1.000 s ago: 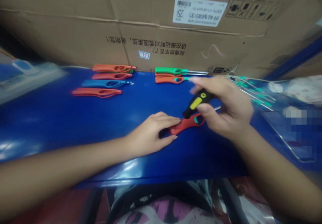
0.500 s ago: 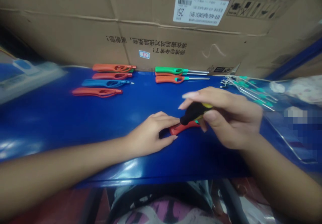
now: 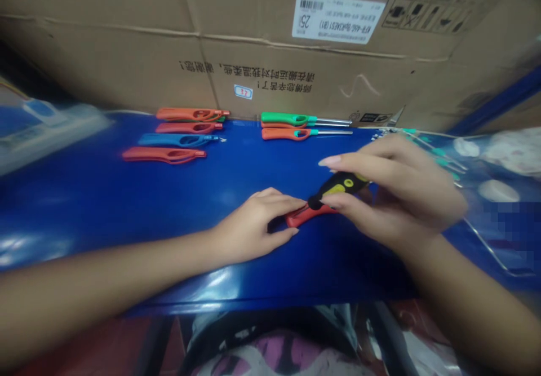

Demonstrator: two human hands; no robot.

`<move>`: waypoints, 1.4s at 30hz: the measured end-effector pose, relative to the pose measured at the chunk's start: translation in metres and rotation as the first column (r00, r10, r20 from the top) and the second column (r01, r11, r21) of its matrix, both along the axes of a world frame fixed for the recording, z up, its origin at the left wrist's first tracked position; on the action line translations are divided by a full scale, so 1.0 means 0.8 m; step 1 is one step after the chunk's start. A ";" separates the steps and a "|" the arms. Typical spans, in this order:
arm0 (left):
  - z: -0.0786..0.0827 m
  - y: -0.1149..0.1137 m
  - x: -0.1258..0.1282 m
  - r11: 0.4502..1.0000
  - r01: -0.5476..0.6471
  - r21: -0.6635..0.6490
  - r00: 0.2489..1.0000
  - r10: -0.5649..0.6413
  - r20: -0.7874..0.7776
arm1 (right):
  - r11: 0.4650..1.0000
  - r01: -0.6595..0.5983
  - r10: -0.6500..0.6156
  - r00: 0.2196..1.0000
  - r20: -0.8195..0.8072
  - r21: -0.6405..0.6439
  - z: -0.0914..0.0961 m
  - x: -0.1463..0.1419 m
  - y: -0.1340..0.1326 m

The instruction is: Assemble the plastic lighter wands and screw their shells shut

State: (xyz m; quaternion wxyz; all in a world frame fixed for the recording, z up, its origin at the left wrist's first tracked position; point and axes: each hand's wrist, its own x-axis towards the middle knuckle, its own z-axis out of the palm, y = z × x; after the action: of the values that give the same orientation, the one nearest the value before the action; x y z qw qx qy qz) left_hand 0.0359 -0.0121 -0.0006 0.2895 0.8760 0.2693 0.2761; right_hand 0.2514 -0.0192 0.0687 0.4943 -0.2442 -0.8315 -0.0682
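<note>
In the head view, the work sits at mid-counter [image 3: 236, 178]: a red lighter body [image 3: 310, 216] lies on the blue top between the person's two hands, its long axis slanting from the lower left up to the right. The left hand [image 3: 257, 224] is at the near-left end, thumb and forefinger parted only by the body's width, steadying that end between them, the other fingers flat beyond.

Over on the right, the right hand [image 3: 397, 193] has a black-and-yellow screwdriver [image 3: 336, 188], thumb against the handle, forefinger reaching out above it, loosely curled rather than clenched. And here's the relation that counts: the screwdriver slants much as the body does, its thin shaft pointing down and left at the end the left hand pins. So the left hand is nearer that spot; the right hand covers the body's far end. Whether the tip is seated, I can't tell.

Behind, up against the cardboard [image 3: 253, 32], a blue lighter body [image 3: 164, 140] lies among others at left; an orange lighter [image 3: 276, 134] with a metal tube lies to the right.
</note>
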 end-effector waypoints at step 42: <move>-0.003 0.001 0.000 1.000 0.006 -0.023 1.000 -0.006 0.007 | 0.986 -0.078 0.074 0.997 -0.030 -0.146 -0.003 -0.009 -0.007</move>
State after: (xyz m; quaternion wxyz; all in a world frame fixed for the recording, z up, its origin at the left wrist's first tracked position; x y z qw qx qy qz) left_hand 0.0357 -0.0111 -0.0027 0.3013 0.8725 0.2688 0.2752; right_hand 0.2441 -0.0245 0.0667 0.4873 -0.2490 -0.8368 0.0151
